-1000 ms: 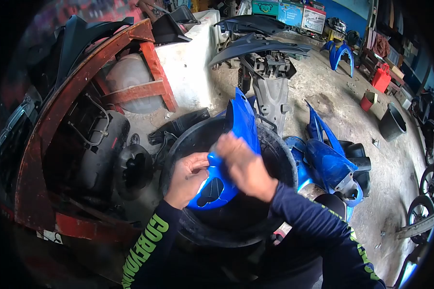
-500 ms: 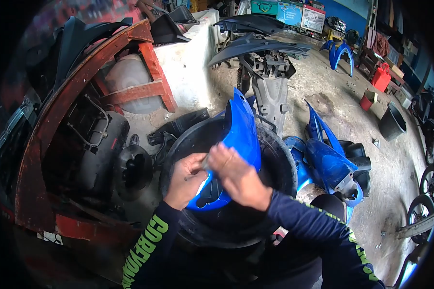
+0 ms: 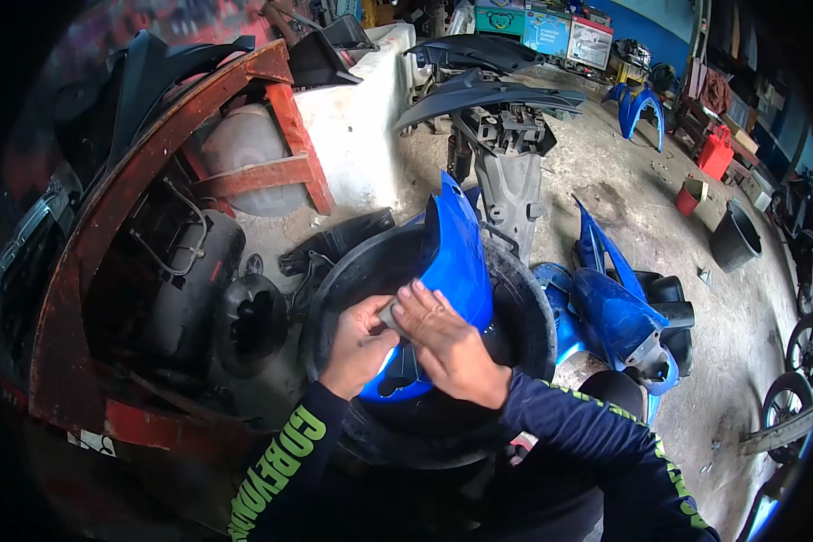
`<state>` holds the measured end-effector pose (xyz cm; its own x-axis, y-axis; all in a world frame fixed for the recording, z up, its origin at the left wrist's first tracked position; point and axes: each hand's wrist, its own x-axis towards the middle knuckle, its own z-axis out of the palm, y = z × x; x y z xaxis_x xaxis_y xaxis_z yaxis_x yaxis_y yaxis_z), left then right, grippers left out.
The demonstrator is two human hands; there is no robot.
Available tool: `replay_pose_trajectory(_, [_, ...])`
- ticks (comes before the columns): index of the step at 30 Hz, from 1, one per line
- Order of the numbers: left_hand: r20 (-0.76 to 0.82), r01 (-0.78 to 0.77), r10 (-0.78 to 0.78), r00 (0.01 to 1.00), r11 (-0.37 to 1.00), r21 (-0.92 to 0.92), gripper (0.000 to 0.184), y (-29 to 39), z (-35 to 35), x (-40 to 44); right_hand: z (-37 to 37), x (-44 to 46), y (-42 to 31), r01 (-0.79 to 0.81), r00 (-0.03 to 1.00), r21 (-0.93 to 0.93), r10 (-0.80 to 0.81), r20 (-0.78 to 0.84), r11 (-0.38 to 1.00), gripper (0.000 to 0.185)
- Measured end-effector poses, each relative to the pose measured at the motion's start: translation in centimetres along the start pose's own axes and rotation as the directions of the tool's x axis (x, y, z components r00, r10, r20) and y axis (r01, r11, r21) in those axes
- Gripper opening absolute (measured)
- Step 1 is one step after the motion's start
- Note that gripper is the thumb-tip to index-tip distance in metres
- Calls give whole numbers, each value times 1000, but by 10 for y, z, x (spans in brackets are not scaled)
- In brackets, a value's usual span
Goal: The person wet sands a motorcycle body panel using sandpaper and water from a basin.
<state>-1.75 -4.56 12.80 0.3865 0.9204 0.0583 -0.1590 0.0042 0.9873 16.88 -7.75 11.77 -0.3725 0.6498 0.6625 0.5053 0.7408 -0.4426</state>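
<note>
A glossy blue motorcycle body panel (image 3: 461, 262) leans upright in a round black tub (image 3: 540, 312), its lower end under my hands. My left hand (image 3: 359, 348) is closed around the panel's left edge, thumb and fingers bent. Across the panel lies my right hand (image 3: 447, 339), fingers nearly straight and held together, pressing down. A small grey piece (image 3: 389, 315), looking like folded sandpaper, shows at the fingertips of my right hand, beside my left fingers. Most of that piece is hidden beneath the hand.
More blue panels (image 3: 614, 312) lie on the floor to the right. A motorcycle frame (image 3: 508, 181) stands beyond the tub. At left are a red wooden frame (image 3: 253, 176) and a black tank (image 3: 194, 262). A dark bucket (image 3: 736, 237) and red jerrycan (image 3: 715, 152) sit farther right.
My right hand, blurred before, has shifted slightly and now shows sharply, with more of the grey piece visible. My left hand keeps its grip, and the view has tilted a little.
</note>
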Motion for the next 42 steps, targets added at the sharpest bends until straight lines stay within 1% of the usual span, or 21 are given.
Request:
replay_pose_trajectory(1, [5, 2, -2, 1000, 1000, 4, 41, 1, -1, 1, -3, 4, 10, -3, 1000, -1, 3, -6, 1000, 51])
replay_pose_trajectory(4, [-13, 24, -23, 1000, 992, 123, 40, 7, 1, -2, -6, 22, 75, -271, 952, -83, 255, -168, 959, 51])
replay_pose_trajectory(5, [-10, 19, -18, 1000, 992, 121, 40, 5, 0, -1, -5, 20, 64, -268, 953, -88, 251, -169, 959, 51])
replay_pose_trajectory(7, [-17, -21, 24, 1000, 987, 158, 41, -4, -3, 2, 1, 6, 19, -71, 997, -97, 68, -40, 993, 50])
replay_pose_trajectory(8, [-17, -24, 27, 1000, 987, 157, 41, -6, -3, 3, 0, -2, 5, -10, 1000, -4, 10, 18, 1000, 50])
replay_pose_trajectory(11, [-19, -23, 26, 999, 989, 146, 41, -4, -5, 1, -6, 7, 36, -76, 995, -87, 70, -72, 993, 50])
replay_pose_trajectory(13, [-23, 17, -14, 1000, 991, 134, 42, 4, 1, 0, 0, 9, 56, -232, 962, -107, 212, -174, 967, 47])
replay_pose_trajectory(15, [-25, 22, -20, 999, 995, 98, 42, 2, 0, 1, 4, 0, 13, -95, 994, -136, 86, -72, 986, 44])
replay_pose_trajectory(16, [-30, 37, -35, 999, 997, 62, 42, 0, -1, 2, 4, -8, 4, -41, 999, 2, 41, -9, 999, 47])
replay_pose_trajectory(19, [-27, 5, -1, 1000, 987, 158, 43, -1, -5, 2, -2, 8, 40, -110, 990, -88, 101, -96, 990, 49])
replay_pose_trajectory(20, [-32, 12, -7, 999, 989, 150, 43, 0, -3, 1, -4, 14, 51, -208, 970, -101, 192, -149, 973, 50])
replay_pose_trajectory(23, [-10, -56, 58, 998, 989, 137, 43, -10, -5, 4, 8, -4, 15, -46, 997, -105, 40, -59, 993, 46])
replay_pose_trajectory(24, [-11, -58, 60, 998, 989, 138, 43, -9, -5, 4, 6, -9, 0, -17, 1000, 7, 17, -10, 1000, 48])
replay_pose_trajectory(28, [-12, 30, -29, 1000, 990, 140, 43, -3, -5, -1, -7, 19, 55, -230, 961, -53, 218, -171, 972, 49])
replay_pose_trajectory(32, [-16, -9, 11, 1000, 991, 132, 42, -7, -3, 3, 0, -5, 4, -31, 1000, 1, 31, 5, 1000, 49])
replay_pose_trajectory(35, [-17, 14, -11, 1000, 989, 147, 43, -5, -4, 0, -6, 9, 51, -156, 983, -91, 146, -110, 984, 48])
replay_pose_trajectory(36, [-10, 22, -20, 1000, 989, 147, 44, -4, -3, -1, -8, 12, 57, -240, 962, -17, 235, -135, 971, 49])
replay_pose_trajectory(37, [-2, 20, -20, 1000, 989, 149, 44, -2, -3, 1, -7, 9, 45, -235, 964, -21, 230, -135, 972, 49])
replay_pose_trajectory(39, [-14, 14, -12, 1000, 992, 123, 44, -5, -4, 1, 2, -3, 1, -29, 1000, -54, 28, -6, 998, 44])
replay_pose_trajectory(40, [-26, 16, -13, 1000, 995, 101, 44, -6, -5, 1, 3, -4, -5, -73, 997, 66, 73, -8, 995, 45])
replay_pose_trajectory(42, [-20, 14, -11, 1000, 989, 144, 43, -2, -5, 2, -10, 9, 25, -127, 990, 24, 128, -62, 992, 46])
